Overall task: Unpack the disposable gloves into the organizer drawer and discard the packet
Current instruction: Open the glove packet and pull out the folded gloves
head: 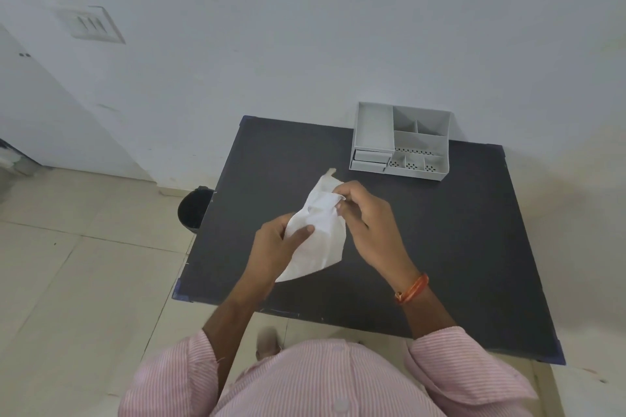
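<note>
A white paper packet is held above the dark table, tilted with its open end pointing up and away from me. My left hand grips the packet's lower left side, thumb on top. My right hand pinches something thin and white, apparently the gloves, at the packet's upper end. The grey organizer stands at the table's far edge by the wall, with open compartments on top and two small drawers at its front left, both pushed in.
A black waste bin stands on the tiled floor just left of the table. The wall runs right behind the organizer. An orange band circles my right wrist.
</note>
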